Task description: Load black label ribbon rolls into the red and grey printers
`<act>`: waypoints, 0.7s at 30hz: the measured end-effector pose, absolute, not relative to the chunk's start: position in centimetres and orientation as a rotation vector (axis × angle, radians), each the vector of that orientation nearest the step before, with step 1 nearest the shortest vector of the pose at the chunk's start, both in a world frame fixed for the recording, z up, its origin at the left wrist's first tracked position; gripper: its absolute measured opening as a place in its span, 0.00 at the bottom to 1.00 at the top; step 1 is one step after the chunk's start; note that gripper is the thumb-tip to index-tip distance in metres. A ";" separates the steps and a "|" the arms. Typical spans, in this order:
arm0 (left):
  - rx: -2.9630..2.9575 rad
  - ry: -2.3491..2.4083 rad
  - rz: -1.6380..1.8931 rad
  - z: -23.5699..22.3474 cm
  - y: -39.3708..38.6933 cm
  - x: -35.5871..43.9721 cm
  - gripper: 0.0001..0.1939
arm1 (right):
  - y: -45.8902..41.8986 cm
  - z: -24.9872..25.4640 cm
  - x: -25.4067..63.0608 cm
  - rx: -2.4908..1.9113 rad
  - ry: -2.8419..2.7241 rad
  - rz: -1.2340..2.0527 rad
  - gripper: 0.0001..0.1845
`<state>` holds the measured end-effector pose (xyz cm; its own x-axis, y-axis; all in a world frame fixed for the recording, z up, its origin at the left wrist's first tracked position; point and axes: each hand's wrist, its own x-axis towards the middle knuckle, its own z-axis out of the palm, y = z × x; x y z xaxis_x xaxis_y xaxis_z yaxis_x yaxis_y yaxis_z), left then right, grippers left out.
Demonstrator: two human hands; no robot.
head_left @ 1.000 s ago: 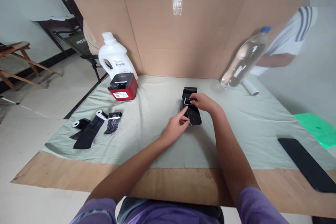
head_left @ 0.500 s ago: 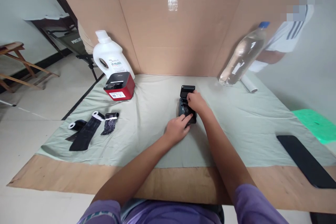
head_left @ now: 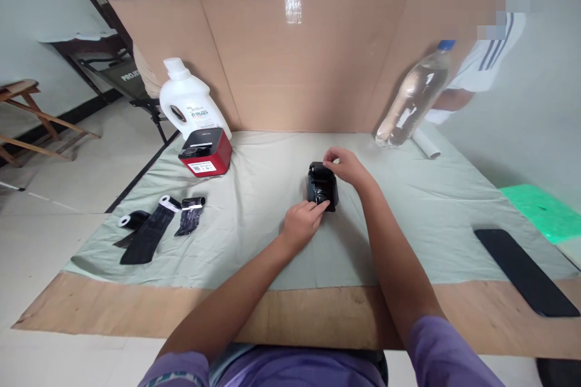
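Note:
A small black printer [head_left: 312,190] with a hinged lid [head_left: 316,166] stands on the cloth in front of me. Shiny black film [head_left: 322,190] lies over its front and pokes out at the near edge. My left hand [head_left: 303,224] grips the near left side, its index finger stretched across the film. At the lid's far right edge, my right hand [head_left: 345,166] has its thumb and finger bent together on the lid. The lid is tilted down over the body; how far it is closed is hard to see.
Left are black film rolls [head_left: 152,230], a red-and-black printer [head_left: 218,154] and a white detergent jug [head_left: 193,100]. A cardboard panel [head_left: 299,72] stands behind. A water bottle [head_left: 413,100], white tube [head_left: 426,144] and black phone [head_left: 526,272] are right. A person's sleeve [head_left: 481,63] shows beyond.
The printer's lid has swung down from upright over the body. My right hand has moved from inside the printer to the lid's edge; my left hand stays at the front.

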<state>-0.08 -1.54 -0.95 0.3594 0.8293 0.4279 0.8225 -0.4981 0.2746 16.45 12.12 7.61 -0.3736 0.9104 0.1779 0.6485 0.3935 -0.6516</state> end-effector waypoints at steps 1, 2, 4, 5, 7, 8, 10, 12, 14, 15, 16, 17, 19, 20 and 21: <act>2.570 1.565 0.833 -1.0 -1.6 -0.1 0.20 | 11.8 8.0 16.5 -1.331 -2.216 0.737 0.06; 2.560 1.564 0.839 -1.1 -1.6 -0.2 0.20 | 11.4 8.3 16.5 -1.352 -2.283 0.774 0.07; 2.544 1.558 0.836 -1.2 -1.6 -0.2 0.20 | 10.9 8.6 16.3 -1.471 -2.347 0.722 0.13; 2.537 1.555 0.829 -1.2 -1.6 -0.2 0.20 | 10.8 8.6 16.2 -1.559 -2.345 0.662 0.18; 2.525 1.548 0.805 -1.3 -1.6 -0.2 0.20 | 11.0 8.2 16.1 -1.736 -2.313 0.610 0.27; 2.520 1.546 0.792 -1.3 -1.6 -0.2 0.20 | 11.2 7.8 16.2 -1.808 -2.294 0.646 0.31; 2.513 1.541 0.770 -1.2 -1.6 -0.2 0.21 | 11.9 7.0 16.6 -1.888 -2.250 0.806 0.35; 2.506 1.539 0.754 -1.2 -1.5 -0.2 0.21 | 12.5 6.2 17.1 -1.892 -2.189 0.980 0.38; 2.495 1.538 0.743 -1.1 -1.5 -0.1 0.20 | 12.7 5.6 17.4 -1.884 -2.125 1.054 0.40; 2.491 1.536 0.741 -1.1 -1.5 -0.1 0.20 | 12.6 5.4 17.4 -1.891 -2.100 1.045 0.40; 2.486 1.539 0.745 -1.1 -1.5 -0.1 0.20 | 12.4 5.3 17.4 -1.902 -2.081 1.014 0.40; 2.484 1.542 0.751 -1.2 -1.5 0.0 0.20 | 12.2 5.2 17.3 -1.906 -2.068 0.980 0.40; 2.496 1.544 0.764 -1.3 -1.5 0.0 0.19 | 11.7 5.1 17.0 -1.887 -2.062 0.945 0.38; 2.508 1.544 0.769 -1.4 -1.5 0.0 0.19 | 11.6 5.2 16.8 -1.869 -2.067 0.943 0.38; 2.522 1.546 0.774 -1.4 -1.5 0.0 0.19 | 11.4 5.2 16.7 -1.848 -2.075 0.946 0.37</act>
